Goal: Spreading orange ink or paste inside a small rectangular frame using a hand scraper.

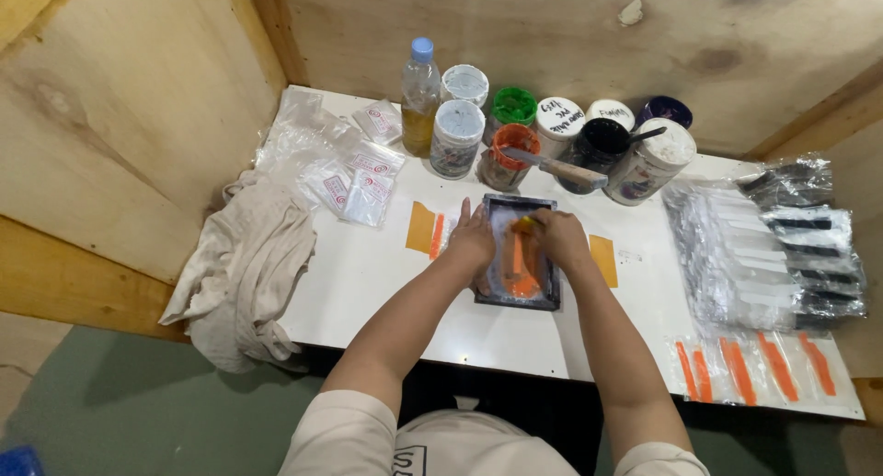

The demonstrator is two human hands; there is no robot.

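**Both hands on the small print frame, mid-bench**

Containers along the back wall: clear bottle [419, 94] with blue cap, yellowish liquid inside. Two white-lidded tubs [457, 137] next to it. Green-lidded tub [513, 106] behind an open tub of orange paint [505, 157] with a wooden-handled spatula [557, 169] laid across the rim. Open tub of black paint [599, 145] with a tool standing in it, more white tubs around it.

Dark rectangular frame [518, 252] lies flat on the white bench [386, 283], orange paint smeared down its middle. Left hand [472, 240] lies open and flat on the frame's left edge, pressing, no grip. Right hand [561, 238] is curled in a closed grip on a small yellow-topped squeegee [522, 226] over the frame's upper centre. Hands just beside each other.

Orange-striped clear bags [750, 366] at the right front, beige cloth [244, 274] hanging off the left edge.
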